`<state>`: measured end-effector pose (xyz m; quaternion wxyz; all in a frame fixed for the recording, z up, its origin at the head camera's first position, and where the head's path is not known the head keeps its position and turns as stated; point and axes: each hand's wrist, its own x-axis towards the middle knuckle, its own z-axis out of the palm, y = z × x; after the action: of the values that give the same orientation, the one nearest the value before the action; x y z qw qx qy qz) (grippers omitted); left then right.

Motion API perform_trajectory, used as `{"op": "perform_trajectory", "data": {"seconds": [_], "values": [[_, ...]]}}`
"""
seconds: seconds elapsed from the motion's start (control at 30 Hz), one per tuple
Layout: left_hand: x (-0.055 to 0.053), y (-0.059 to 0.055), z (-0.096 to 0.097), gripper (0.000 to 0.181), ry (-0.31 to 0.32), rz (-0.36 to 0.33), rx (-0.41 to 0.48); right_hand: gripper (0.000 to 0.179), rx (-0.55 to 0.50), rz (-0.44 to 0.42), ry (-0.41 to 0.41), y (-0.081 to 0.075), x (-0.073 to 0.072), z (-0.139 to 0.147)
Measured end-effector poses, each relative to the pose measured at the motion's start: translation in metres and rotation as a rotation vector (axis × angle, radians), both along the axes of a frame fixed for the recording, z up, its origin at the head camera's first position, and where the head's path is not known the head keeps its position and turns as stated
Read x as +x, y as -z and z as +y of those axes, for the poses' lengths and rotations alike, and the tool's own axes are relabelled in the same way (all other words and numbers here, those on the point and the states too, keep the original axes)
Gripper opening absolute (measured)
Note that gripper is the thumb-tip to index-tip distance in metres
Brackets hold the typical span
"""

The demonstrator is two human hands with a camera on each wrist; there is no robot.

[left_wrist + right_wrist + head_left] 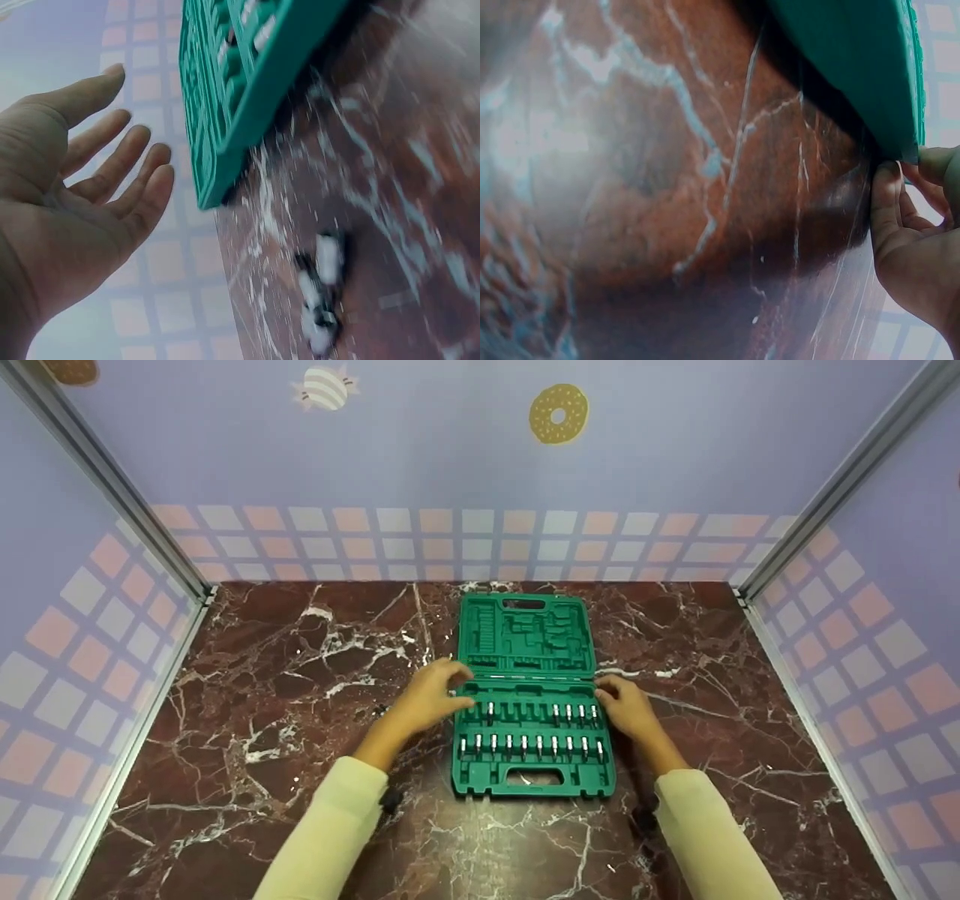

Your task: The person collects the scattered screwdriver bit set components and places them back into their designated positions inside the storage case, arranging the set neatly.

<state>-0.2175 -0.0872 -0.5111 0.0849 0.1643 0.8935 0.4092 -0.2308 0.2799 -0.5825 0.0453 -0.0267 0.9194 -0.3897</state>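
A green plastic tool case lies open on the table, its lid folded back toward the wall. Two rows of small silver socket bits stand in its near half; several slots of the upper row hold none. My left hand hovers at the case's left edge. In the left wrist view that hand shows spread, slightly bent fingers, apart from the case and holding nothing. On the opposite side my right hand grips the case's edge near the hinge; the right wrist view shows thumb and finger at the rim.
Several small silver and black pieces lie on the dark red marbled table, left of the case. Purple walls with printed squares enclose the back and both sides. The table's far edge meets the back wall just beyond the lid.
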Motion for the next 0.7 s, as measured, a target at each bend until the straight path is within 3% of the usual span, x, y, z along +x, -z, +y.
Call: {"op": "perform_trajectory", "data": {"seconds": [0.13,0.33,0.7], "values": [[0.005,0.003,-0.020,0.040,-0.021,0.002,-0.011,0.028,-0.004,-0.006,0.000,-0.001,0.001,0.000],[0.012,0.011,-0.048,0.041,-0.047,0.058,-0.062,0.028,0.010,0.000,-0.005,0.000,0.000,-0.002],[0.025,0.037,-0.090,0.042,-0.077,0.104,-0.138,0.029,-0.003,-0.015,-0.010,-0.002,0.000,0.000]]}}
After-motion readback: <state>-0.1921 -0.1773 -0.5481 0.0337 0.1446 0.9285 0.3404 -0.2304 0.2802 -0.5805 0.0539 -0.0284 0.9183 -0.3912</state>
